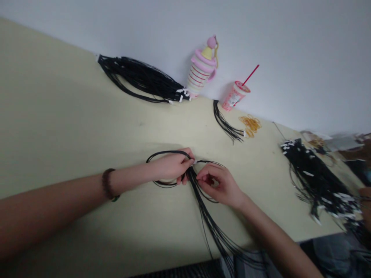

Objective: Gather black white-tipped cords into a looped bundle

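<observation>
A bundle of thin black cables [203, 206] runs from between my hands down over the table's front edge. My left hand [176, 164] is closed around the bundle near its upper end, where something small and white shows beside the fingertips. One loop of cable curves around my left hand, and another lies behind my right. My right hand [220, 183] is at the bundle's right side, thumb and index finger pinched together against the cables. Whether a single strand sits in that pinch is too small to make out.
Along the wall lie a thick black cable bundle [142, 79], a pink-lidded cup [198, 73], a red-and-white cup with a straw [234, 96], a small cable bundle [224, 123] and yellow rubber bands [251, 124]. A cable pile [319, 175] lies right, near another person's arm [365, 204].
</observation>
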Tool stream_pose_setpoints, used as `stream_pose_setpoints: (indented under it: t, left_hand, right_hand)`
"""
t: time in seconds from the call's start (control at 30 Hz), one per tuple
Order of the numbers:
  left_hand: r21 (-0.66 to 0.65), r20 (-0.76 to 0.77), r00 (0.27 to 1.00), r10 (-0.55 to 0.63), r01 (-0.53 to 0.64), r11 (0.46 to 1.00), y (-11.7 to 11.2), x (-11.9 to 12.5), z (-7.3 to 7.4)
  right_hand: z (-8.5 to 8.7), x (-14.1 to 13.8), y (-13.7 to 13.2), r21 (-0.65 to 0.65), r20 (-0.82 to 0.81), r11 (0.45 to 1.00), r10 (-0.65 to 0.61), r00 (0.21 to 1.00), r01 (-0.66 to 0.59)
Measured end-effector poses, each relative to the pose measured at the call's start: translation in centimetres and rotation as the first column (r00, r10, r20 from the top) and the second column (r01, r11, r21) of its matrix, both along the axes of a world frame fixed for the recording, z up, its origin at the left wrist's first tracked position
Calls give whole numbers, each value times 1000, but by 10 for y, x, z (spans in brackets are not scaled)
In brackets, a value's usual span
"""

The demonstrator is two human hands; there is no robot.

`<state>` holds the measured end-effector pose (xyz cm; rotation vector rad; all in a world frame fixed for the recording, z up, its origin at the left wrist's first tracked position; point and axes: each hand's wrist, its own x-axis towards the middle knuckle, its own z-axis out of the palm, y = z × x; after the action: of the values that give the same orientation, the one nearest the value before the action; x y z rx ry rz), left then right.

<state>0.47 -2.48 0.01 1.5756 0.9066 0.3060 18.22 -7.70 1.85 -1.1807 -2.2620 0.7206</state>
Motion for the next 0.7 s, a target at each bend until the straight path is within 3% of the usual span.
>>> stream_pose_setpoints:
  t: [0.1,0.2,0.37,0.5,0.53,0.6,0.7]
  left_hand:
    - [10,3,1000,-3,3,1000,0,0,0]
    - [-11,-16,1000,1,-1,1000,0,0,1]
    - [-19,-28,999,-18,18,1000,1,1,-2]
    - [-8,-36,999,-24,24,1000,1,1,-3]
    - [-7,-43,999,-26,25,1000,1,1,-2]
    - [-4,-55,998,-27,27,1000,1,1,0]
    - [-10,-49,998,-26,26,1000,1,0,2]
  right_hand:
    - [-15,6,6,135,-31,991,31,999,-27]
    - [-16,8,3,251,62,957,134,989,-146]
    - [-12,13,1,486,314,820,159,936,-302]
    - [-13,18,0,570,353,745,160,922,-348]
    - [-14,18,-2,579,328,743,163,931,-334]
    - [-11,17,-6,564,202,790,149,968,-239]
    - [5,15,-10,434,-133,897,-33,991,88]
